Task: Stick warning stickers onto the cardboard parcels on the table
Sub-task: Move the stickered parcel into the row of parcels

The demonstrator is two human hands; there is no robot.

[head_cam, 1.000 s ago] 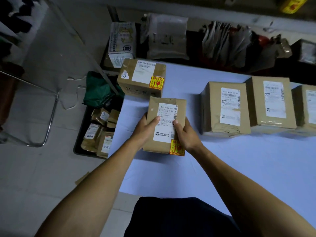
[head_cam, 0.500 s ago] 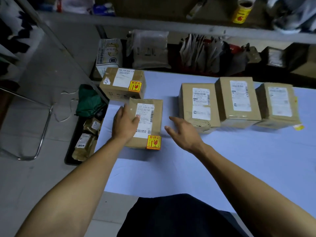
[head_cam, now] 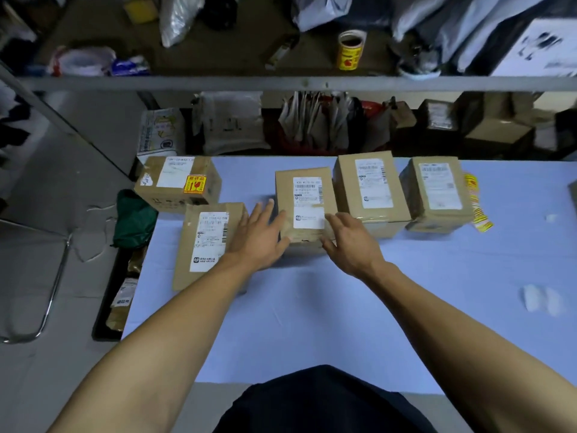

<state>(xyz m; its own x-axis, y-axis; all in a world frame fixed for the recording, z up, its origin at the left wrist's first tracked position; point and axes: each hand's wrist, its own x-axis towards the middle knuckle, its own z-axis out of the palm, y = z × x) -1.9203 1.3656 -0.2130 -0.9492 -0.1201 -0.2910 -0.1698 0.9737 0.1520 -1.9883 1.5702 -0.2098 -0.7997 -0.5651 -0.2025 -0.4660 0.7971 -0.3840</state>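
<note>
Several cardboard parcels with white shipping labels lie on the pale blue table (head_cam: 312, 307). My left hand (head_cam: 260, 237) and my right hand (head_cam: 349, 242) reach with straight fingers to either side of the middle parcel (head_cam: 304, 195), touching its near corners. Left of it lies a parcel (head_cam: 209, 242) partly under my left forearm. A far-left parcel (head_cam: 178, 179) carries a yellow and red warning sticker (head_cam: 194, 184). Two more parcels (head_cam: 368, 189) (head_cam: 437, 192) stand to the right. A strip of yellow stickers (head_cam: 477, 204) lies beside the rightmost one.
A roll of yellow stickers (head_cam: 350, 50) stands on the shelf (head_cam: 281, 82) behind the table. Bags and packets crowd the space under the shelf. A black crate (head_cam: 106, 320) with small parcels and a green cloth (head_cam: 134, 220) sit on the floor at the left.
My left hand left the stickered parcel and moved right; my right hand moved forward. Both now flank the middle parcel. The view tilted up, showing the shelf.
</note>
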